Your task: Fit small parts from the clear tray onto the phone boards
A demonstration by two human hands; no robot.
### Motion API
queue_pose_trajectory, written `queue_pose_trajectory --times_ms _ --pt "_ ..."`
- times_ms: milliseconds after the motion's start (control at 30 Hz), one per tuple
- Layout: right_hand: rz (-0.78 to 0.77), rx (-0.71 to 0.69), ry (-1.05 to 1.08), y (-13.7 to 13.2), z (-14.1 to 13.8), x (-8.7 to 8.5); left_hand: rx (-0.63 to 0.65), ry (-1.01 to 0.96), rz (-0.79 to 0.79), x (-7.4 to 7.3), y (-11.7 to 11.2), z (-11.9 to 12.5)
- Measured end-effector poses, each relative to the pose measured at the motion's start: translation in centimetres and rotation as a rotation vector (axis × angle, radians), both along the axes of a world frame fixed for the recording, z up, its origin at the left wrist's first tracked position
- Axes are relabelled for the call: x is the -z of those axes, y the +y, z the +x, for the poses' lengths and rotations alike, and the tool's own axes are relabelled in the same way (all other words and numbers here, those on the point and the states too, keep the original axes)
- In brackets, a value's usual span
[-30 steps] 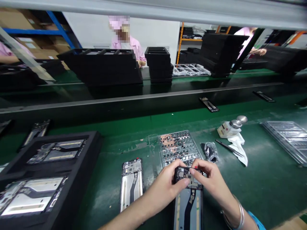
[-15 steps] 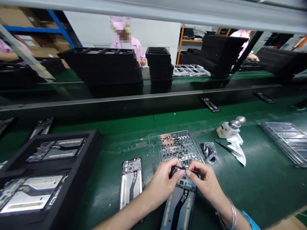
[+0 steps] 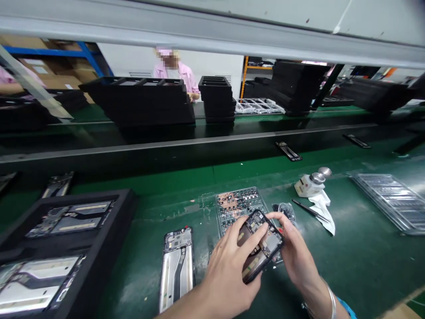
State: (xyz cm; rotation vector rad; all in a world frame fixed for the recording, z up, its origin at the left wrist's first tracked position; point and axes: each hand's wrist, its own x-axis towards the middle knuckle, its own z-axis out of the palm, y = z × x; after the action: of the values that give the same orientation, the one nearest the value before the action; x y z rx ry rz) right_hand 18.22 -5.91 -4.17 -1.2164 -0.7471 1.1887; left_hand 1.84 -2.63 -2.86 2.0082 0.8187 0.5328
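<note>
Tilted above the green bench is an opened phone frame [image 3: 270,243] with its inner board and flex cable showing. My left hand [image 3: 232,261] wraps around its side, the index finger lying over the board. At the phone's upper right edge, my right hand [image 3: 294,248] grips the corner with its fingertips; the thumb is hidden. Behind the phone lies a clear tray of small parts [image 3: 229,204], partly covered by it. A second opened phone frame [image 3: 176,270] rests flat on the bench to the left of my hands.
On the left, a black foam tray [image 3: 122,221] holds opened phones. To the right are tweezers [image 3: 307,208] on a white cloth [image 3: 323,212], a dispenser bottle [image 3: 308,185] and stacked clear trays [image 3: 392,199]. Co-workers in pink sit beyond the stacked black trays [image 3: 142,104].
The phone has come up off the bench and turned to lean right. My left hand has shifted from a fingertip hold at its top edge to a grip around its side.
</note>
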Motion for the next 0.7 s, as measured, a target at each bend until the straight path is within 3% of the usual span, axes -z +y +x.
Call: queue_pose_trajectory --times_ms 67,200,300,433,700 --pt "0.068 0.009 -0.068 -0.2 0.2 -0.2 0.099 -0.202 -0.225 -0.4 0.6 -0.1" --pt "0.131 -0.085 -0.128 -0.8 0.6 0.1 0.432 -0.685 -1.077 0.2 1.9 0.1" --pt "0.137 -0.154 -0.117 -1.4 0.5 0.2 0.679 -0.775 -1.445 1.6 2.2 0.3" --pt "0.146 -0.168 -0.118 -1.7 0.1 0.0 0.704 -0.770 -1.573 2.7 2.1 0.3" --pt "0.134 -0.166 -0.135 -1.7 0.0 0.1 0.665 -0.760 -1.597 3.0 1.9 0.4"
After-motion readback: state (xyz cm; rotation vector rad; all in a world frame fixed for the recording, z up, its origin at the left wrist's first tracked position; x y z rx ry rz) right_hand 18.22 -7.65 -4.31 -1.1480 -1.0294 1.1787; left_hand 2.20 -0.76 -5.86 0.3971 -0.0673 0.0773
